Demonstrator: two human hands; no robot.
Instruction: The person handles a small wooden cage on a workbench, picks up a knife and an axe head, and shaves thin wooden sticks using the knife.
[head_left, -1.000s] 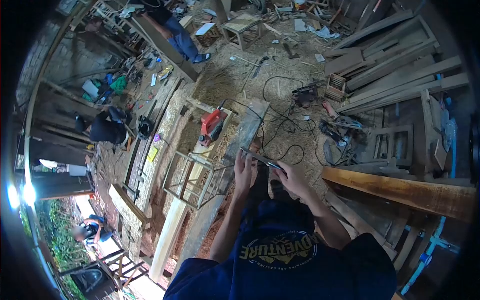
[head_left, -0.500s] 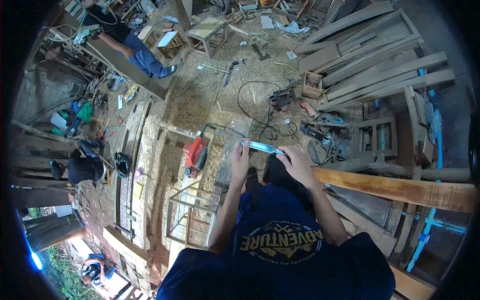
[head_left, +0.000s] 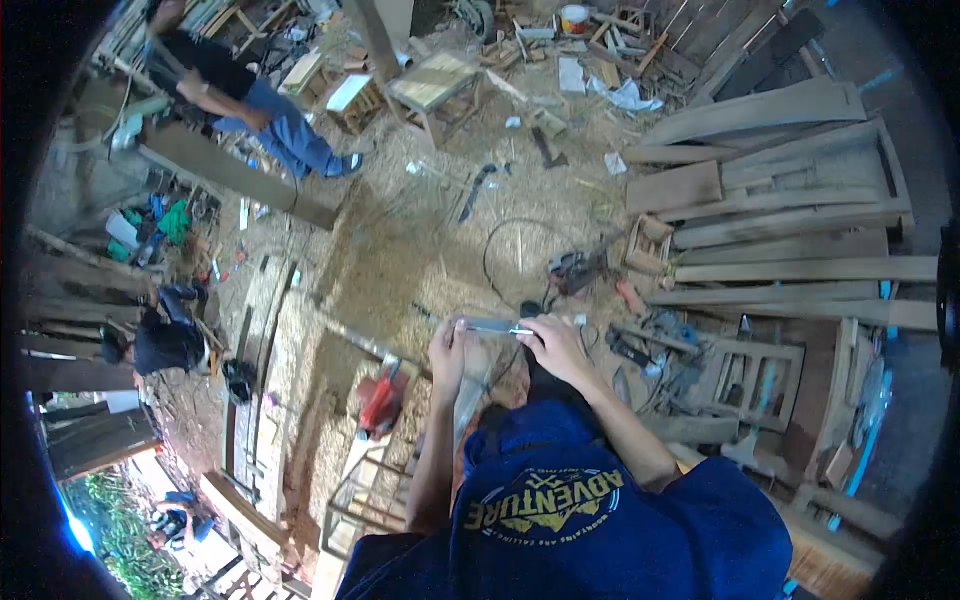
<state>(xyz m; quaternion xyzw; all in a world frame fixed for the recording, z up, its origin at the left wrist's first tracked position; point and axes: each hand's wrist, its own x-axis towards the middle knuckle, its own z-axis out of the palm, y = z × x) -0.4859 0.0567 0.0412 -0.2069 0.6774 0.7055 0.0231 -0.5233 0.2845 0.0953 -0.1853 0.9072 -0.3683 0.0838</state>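
A thin, shiny metal strip (head_left: pixel 490 326), perhaps a blade, spans the gap between my hands in front of my body. My left hand (head_left: pixel 447 352) pinches its left end. Closed fingers of my right hand (head_left: pixel 553 346) grip the other end, where a bright narrow edge shows. Its exact kind cannot be made out. Below and to the left, a red electric planer (head_left: pixel 382 402) rests on a wooden piece at the bench, near a small wooden frame (head_left: pixel 365 498).
One person (head_left: pixel 255 105) stands at upper left; another (head_left: pixel 170 335) crouches at left; a third (head_left: pixel 180 522) sits at lower left. Planks (head_left: pixel 800 270) are stacked at right. A power tool (head_left: pixel 572 272), a wooden crate (head_left: pixel 648 243) and cords lie on the shaving-covered floor.
My view has shifted, and I appear to have moved relative to the bench. The strip, still between both hands, has turned and now shows a thinner, duller side.
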